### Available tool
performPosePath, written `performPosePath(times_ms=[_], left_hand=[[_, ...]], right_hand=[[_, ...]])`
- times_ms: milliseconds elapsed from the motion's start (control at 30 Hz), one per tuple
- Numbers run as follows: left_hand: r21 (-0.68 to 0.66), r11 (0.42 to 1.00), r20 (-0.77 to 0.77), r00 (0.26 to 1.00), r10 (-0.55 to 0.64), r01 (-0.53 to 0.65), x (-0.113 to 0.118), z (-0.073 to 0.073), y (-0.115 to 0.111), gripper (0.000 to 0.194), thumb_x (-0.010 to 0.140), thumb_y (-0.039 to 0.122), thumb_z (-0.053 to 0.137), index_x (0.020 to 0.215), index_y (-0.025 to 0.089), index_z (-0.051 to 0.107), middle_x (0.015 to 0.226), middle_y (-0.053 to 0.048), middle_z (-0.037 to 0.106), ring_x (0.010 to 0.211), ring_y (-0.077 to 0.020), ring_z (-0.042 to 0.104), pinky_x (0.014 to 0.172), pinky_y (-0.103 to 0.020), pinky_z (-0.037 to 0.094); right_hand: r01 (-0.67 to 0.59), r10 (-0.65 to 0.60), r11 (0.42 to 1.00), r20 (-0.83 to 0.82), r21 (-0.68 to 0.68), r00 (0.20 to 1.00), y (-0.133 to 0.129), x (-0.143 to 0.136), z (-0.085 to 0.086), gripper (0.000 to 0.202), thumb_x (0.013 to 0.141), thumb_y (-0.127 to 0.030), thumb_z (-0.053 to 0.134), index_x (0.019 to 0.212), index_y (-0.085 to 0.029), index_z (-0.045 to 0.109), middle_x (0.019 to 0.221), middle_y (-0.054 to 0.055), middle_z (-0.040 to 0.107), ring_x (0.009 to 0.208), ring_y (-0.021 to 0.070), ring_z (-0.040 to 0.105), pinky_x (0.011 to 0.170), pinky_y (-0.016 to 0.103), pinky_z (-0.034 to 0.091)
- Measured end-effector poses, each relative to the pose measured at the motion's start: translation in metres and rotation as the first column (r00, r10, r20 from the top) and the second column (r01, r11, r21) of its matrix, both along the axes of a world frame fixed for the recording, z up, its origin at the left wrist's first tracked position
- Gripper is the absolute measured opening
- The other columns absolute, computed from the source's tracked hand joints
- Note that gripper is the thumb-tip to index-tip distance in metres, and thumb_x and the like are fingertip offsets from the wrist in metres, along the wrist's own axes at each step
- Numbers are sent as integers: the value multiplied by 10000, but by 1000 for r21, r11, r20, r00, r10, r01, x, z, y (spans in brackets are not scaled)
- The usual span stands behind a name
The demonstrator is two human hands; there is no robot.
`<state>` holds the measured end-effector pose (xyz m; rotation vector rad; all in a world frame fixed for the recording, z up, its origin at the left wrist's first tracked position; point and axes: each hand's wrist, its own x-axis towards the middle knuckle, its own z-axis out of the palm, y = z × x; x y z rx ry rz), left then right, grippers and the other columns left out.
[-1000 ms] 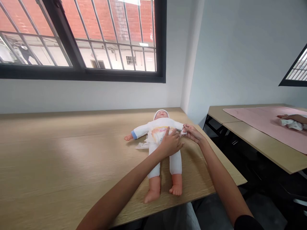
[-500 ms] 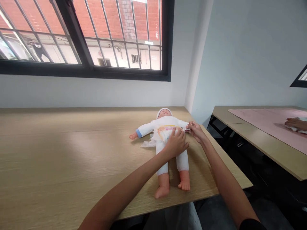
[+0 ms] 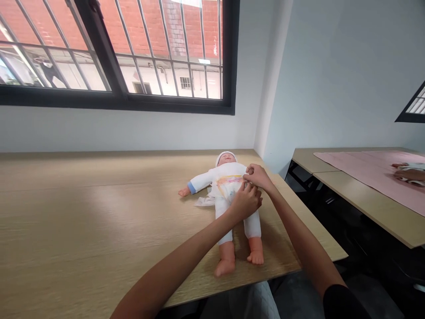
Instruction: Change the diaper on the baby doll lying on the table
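Note:
A baby doll (image 3: 227, 167) in white clothes and a white cap lies on its back on the wooden table (image 3: 99, 221), feet toward me. Around its hips is a diaper (image 3: 227, 184) with a coloured print and a yellow stripe; its loose white side sticks out at the left. My left hand (image 3: 246, 201) rests on the front of the diaper, fingers spread. My right hand (image 3: 259, 176) is pinched at the diaper's upper right edge, touching the front near the waist; it seems to hold a side tab, mostly hidden by the fingers.
A second table (image 3: 361, 195) with a pink cloth (image 3: 372, 170) stands to the right, where another person's hand (image 3: 410, 174) touches a doll partly in view. Behind my table are a wall and a barred window (image 3: 175, 106).
My right hand has moved left from beside the doll's hip to the front of the diaper. My left hand has stayed in nearly the same place.

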<state>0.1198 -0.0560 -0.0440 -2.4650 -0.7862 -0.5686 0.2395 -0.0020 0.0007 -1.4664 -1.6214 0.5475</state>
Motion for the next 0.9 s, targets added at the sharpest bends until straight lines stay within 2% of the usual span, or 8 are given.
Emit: performPosePath(times_ms=[133, 267, 367, 433, 533, 667, 800, 900], left_hand=[[-46, 996, 23, 997, -78, 79, 0, -2, 2, 293, 928, 218, 394, 959, 91, 656, 1029, -160, 652, 1081, -308, 558, 968, -477, 412], [-87, 990, 61, 993, -103, 108, -3, -2, 3, 302, 921, 280, 445, 1010, 81, 654, 1046, -163, 654, 1091, -298, 555, 1016, -469, 379], [-78, 995, 67, 996, -61, 66, -4, -1, 0, 342, 923, 348, 452, 1052, 101, 650, 1122, -167, 637, 1128, -310, 537, 1031, -496, 354], [-56, 998, 55, 998, 1, 2, -4, 0, -3, 370, 924, 399, 442, 1035, 121, 661, 1130, -158, 635, 1133, -323, 532, 1023, -516, 347], [-33, 996, 38, 996, 84, -82, -3, 1, -8, 428, 925, 452, 419, 1036, 119, 664, 1122, -152, 636, 1131, -348, 533, 1000, -519, 356], [-37, 991, 55, 990, 131, -129, -4, 1, -7, 522, 916, 505, 408, 1136, 86, 628, 1205, -184, 604, 1191, -385, 495, 1001, -516, 352], [-95, 991, 61, 993, 97, -91, -8, 4, 0, 566, 878, 549, 465, 1174, 88, 603, 1181, -184, 604, 1177, -372, 495, 1012, -499, 350], [-123, 992, 67, 997, 34, -26, -13, 8, 4, 548, 879, 559, 460, 1133, 98, 612, 1116, -181, 607, 1143, -356, 498, 1006, -490, 360]], right_hand=[[41, -44, 999, 182, 22, 982, -9, -11, 6, 152, 592, -174, 624, 707, -220, 536, 665, -17, 595, 619, 157, 543, 584, 269, 385], [33, -38, 999, 208, 28, 977, -12, -17, 8, 150, 620, -153, 645, 721, -220, 557, 695, -6, 626, 675, 168, 574, 622, 271, 413], [-80, 79, 996, -40, -35, 996, -12, -18, 10, 160, 688, -248, 688, 784, -214, 564, 742, 5, 669, 680, 164, 620, 620, 268, 463], [-142, 126, 989, -299, -32, 946, -10, -15, 12, 207, 742, -350, 683, 808, -202, 554, 783, 27, 688, 682, 161, 649, 613, 270, 502], [-78, 97, 995, -524, 57, 846, -6, -2, 11, 262, 750, -412, 689, 778, -189, 554, 765, 28, 683, 684, 146, 664, 641, 263, 530], [50, 25, 993, -599, 109, 800, 3, 21, -8, 340, 663, -463, 745, 731, -184, 562, 665, -3, 647, 580, 122, 628, 601, 253, 518], [72, -6, 994, -630, 80, 777, 7, 36, -43, 411, 613, -535, 754, 724, -186, 567, 657, 1, 642, 550, 125, 606, 565, 264, 502], [56, -14, 997, -642, 46, 767, 6, 40, -61, 433, 590, -550, 759, 738, -183, 584, 669, 7, 648, 571, 131, 606, 586, 273, 501]])
